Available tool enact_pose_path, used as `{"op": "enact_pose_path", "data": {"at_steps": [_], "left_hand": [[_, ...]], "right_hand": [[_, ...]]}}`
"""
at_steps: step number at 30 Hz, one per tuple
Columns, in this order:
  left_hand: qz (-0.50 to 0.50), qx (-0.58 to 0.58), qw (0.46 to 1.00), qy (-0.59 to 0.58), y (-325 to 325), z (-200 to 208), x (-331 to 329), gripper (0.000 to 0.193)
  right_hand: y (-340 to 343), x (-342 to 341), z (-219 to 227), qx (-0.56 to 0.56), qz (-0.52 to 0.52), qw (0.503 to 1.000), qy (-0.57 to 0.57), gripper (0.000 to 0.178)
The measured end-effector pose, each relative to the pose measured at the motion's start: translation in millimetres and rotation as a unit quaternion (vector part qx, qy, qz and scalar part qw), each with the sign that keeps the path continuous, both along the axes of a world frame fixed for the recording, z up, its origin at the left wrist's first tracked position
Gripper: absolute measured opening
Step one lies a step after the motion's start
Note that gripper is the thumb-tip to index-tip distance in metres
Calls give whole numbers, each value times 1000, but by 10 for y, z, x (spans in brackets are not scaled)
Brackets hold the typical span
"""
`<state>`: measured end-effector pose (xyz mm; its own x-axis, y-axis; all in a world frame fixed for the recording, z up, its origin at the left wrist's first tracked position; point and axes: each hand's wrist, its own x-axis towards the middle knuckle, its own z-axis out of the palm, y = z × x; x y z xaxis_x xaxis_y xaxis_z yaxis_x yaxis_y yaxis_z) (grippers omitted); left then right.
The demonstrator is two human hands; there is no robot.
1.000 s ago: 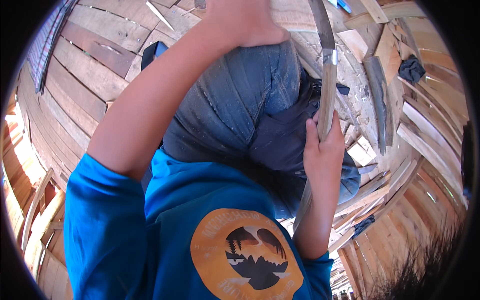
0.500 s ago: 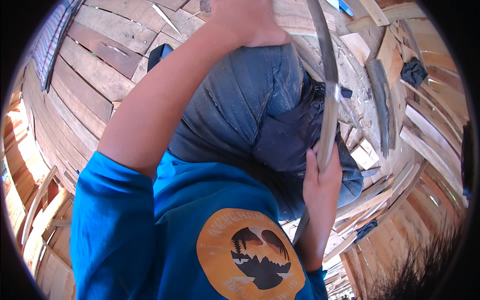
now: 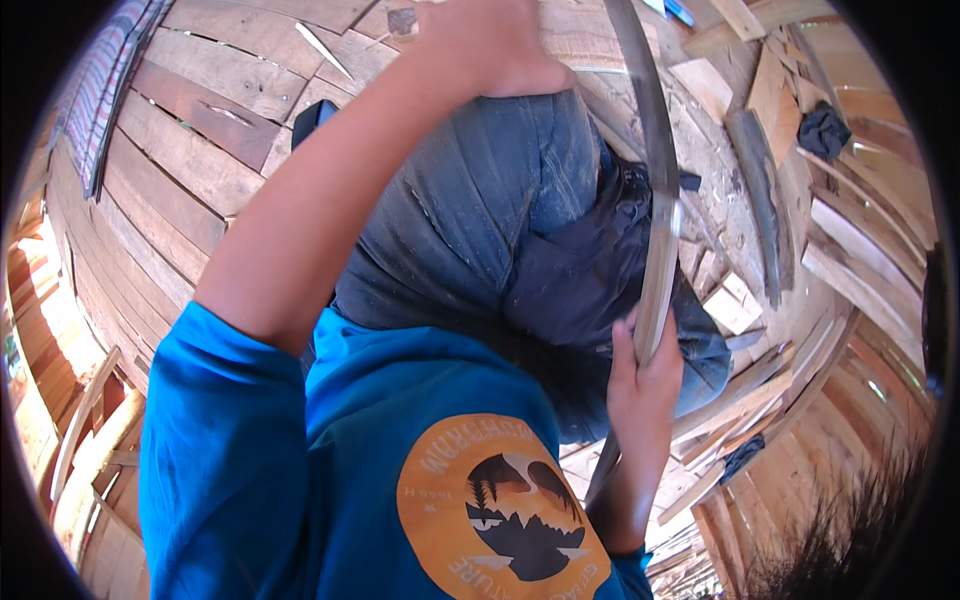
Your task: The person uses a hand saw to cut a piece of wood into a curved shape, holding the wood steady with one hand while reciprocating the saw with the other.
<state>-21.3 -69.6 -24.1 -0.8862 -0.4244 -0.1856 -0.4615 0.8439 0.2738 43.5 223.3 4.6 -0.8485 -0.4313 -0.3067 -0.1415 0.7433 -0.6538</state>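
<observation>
A long, slightly curved machete (image 3: 652,110) runs from the top edge down to my right hand (image 3: 645,390). Its blade is grey metal, and below a shiny collar comes a long pale wooden handle. My right hand is closed round that handle, whose darker tail end shows by my forearm. At the top, my left hand (image 3: 500,50) rests by my bent knee, thumb against the dark trousers (image 3: 460,190). Its other fingers are cut off by the frame's upper edge, so any grip is hidden. A pale board (image 3: 590,45) lies just right of it.
Wooden planks (image 3: 185,140) form the floor. Wood offcuts (image 3: 735,300) and a dark slab (image 3: 755,200) lie to the right, near a black cloth (image 3: 823,130). Long strips of wood (image 3: 865,265) are piled beyond. A striped mat (image 3: 110,85) is at the far left.
The machete has shifted slightly down and left at its upper part, still in my right hand. My left hand has barely moved, a little to the left.
</observation>
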Motion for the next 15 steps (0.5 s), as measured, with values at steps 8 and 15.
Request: {"op": "enact_pose_path", "data": {"at_steps": [8, 15], "left_hand": [[23, 69, 997, -32, -134, 34, -41, 73], [7, 54, 999, -2, -102, -5, -20, 68]], "right_hand": [[10, 24, -76, -7, -2, 1000, -22, 13], [-304, -254, -213, -7, 12, 1000, -3, 13]]}}
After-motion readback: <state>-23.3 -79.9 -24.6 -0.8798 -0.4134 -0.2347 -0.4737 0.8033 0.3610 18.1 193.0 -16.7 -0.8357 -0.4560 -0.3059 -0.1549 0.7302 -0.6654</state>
